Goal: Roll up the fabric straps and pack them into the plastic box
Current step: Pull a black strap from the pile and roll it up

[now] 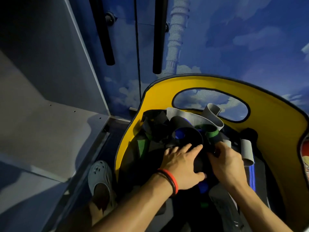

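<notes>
- Yellow-lined bag with an oval handle hole (pixel 267 104): encloses both hands.
- Heap of black, grey, green and blue fabric straps (pixel 184 124): just beyond the fingertips.
- Left hand (pixel 182 164): palm down, fingers straight and spread, pressing the black fabric strap (pixel 199 162).
- Right hand (pixel 225 163): fingers curled, pinching the same strap's edge.

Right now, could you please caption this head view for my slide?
Left hand presses, right hand pinches a black fabric strap inside a yellow-lined bag.

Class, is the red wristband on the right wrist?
No, the red wristband sits by the left hand; the right hand, pinching a black fabric strap, wears none.
</notes>
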`<state>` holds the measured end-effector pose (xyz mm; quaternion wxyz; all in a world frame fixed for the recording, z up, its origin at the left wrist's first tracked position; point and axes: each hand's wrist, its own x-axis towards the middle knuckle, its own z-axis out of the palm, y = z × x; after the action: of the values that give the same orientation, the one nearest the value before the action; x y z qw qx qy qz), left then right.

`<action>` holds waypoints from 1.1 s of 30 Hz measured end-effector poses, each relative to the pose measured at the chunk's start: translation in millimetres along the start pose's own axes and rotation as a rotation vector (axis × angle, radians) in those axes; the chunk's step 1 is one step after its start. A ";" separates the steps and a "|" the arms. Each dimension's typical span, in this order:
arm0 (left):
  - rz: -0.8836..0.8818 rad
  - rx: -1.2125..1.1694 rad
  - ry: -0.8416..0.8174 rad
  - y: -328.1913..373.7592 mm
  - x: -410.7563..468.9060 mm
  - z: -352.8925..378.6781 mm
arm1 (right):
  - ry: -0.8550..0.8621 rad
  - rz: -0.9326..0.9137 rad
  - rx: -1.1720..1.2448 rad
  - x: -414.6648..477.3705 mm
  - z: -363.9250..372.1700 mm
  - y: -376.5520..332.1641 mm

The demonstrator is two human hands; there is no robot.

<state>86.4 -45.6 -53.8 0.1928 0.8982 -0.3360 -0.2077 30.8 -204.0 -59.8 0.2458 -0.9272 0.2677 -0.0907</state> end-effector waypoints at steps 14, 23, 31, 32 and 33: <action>-0.316 0.072 0.333 -42.8 10.1 -44.7 | -0.271 0.114 -0.104 -67.3 -34.1 29.1; -0.297 -0.043 0.497 -46.7 10.7 -47.6 | -0.310 0.171 -0.166 -76.5 16.6 12.2; -0.124 -0.010 0.570 -43.8 8.0 -56.9 | -0.262 0.251 0.087 -43.4 50.3 -36.1; -0.113 -0.004 0.573 -43.7 8.6 -58.5 | -0.262 0.253 0.129 -39.4 52.6 -40.5; -0.104 0.007 0.576 -43.5 9.6 -59.1 | -0.277 0.256 0.173 -36.2 54.6 -43.7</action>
<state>145.5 -9.6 -27.7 0.2661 0.9369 -0.2218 0.0475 36.5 -130.1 -86.1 0.3684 -0.8648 0.3379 0.0472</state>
